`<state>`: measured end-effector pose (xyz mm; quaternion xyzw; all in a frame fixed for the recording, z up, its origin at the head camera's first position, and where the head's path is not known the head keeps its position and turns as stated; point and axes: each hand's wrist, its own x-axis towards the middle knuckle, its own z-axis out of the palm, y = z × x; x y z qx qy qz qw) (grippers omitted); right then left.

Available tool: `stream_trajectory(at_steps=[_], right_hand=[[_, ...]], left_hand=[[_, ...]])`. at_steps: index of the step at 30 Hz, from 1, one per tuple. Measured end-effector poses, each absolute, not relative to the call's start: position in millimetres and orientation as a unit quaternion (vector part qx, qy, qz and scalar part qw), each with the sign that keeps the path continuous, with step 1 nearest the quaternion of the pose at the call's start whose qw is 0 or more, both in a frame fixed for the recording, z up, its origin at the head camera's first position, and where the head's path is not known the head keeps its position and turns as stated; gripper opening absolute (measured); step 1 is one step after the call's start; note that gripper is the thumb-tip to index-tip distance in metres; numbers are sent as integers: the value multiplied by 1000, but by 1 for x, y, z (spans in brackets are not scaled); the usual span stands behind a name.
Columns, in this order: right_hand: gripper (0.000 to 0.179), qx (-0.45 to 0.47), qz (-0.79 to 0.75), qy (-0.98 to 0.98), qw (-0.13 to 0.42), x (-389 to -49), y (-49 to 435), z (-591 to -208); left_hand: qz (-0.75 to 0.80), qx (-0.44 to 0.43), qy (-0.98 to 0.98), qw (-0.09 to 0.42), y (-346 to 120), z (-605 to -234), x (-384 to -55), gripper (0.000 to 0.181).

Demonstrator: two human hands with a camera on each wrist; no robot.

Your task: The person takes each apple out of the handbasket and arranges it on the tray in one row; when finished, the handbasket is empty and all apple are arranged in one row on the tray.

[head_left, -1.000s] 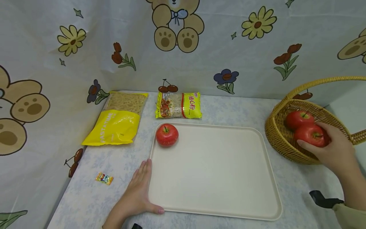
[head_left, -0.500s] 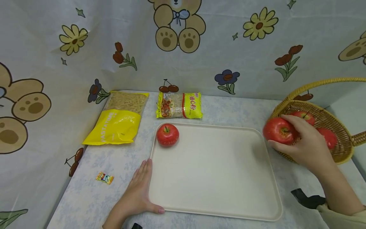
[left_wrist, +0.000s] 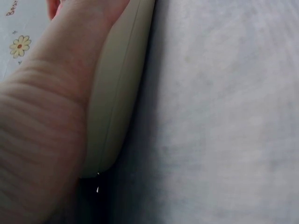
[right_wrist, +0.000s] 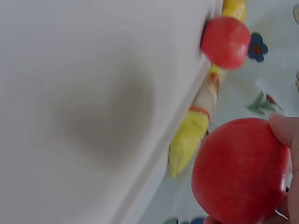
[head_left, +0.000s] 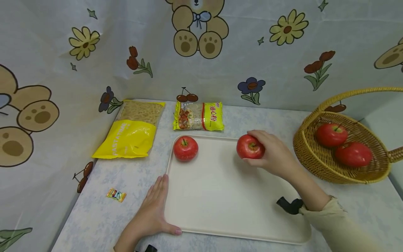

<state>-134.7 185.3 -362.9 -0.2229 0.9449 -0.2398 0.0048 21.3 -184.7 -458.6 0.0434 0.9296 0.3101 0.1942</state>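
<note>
A red apple [head_left: 250,147] is gripped by my right hand [head_left: 275,154] over the back part of the white tray [head_left: 233,196]. The right wrist view shows this held apple [right_wrist: 240,170] above the tray surface, with its shadow below. Another apple [head_left: 185,148] sits in the tray's back left corner. My left hand [head_left: 151,210] rests against the tray's left edge, fingers straight, thumb at the front left corner. In the left wrist view the thumb side of the hand [left_wrist: 51,107] lies along the tray's rim [left_wrist: 121,70].
At the right stands a wicker basket [head_left: 310,157] holding two apples [head_left: 353,154], its handle arching above. Behind the tray lies a small pasta packet [head_left: 198,116]. A larger yellow pasta bag [head_left: 130,134] and a small wrapped candy [head_left: 116,195] lie on the left.
My right hand has lifted an apple out of the basket and carried it left over the tray. My left hand has stayed at the tray's edge.
</note>
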Motion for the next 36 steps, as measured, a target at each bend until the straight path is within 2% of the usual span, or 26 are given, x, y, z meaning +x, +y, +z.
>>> stream_trajectory(at_steps=[7, 13, 30, 36], right_hand=[[83, -227, -256, 937, 72, -141, 134, -387], [81, -224, -275, 929, 102, -148, 111, -400], [82, -203, -324, 913, 139, -159, 97, -416], [93, -202, -342, 906, 144, -154, 104, -416]], left_hand=[[304, 49, 933, 185, -186, -461, 21, 168], [300, 49, 934, 188, -186, -461, 20, 168], [306, 53, 934, 178, -184, -460, 22, 166], [302, 47, 934, 185, -183, -460, 22, 167]])
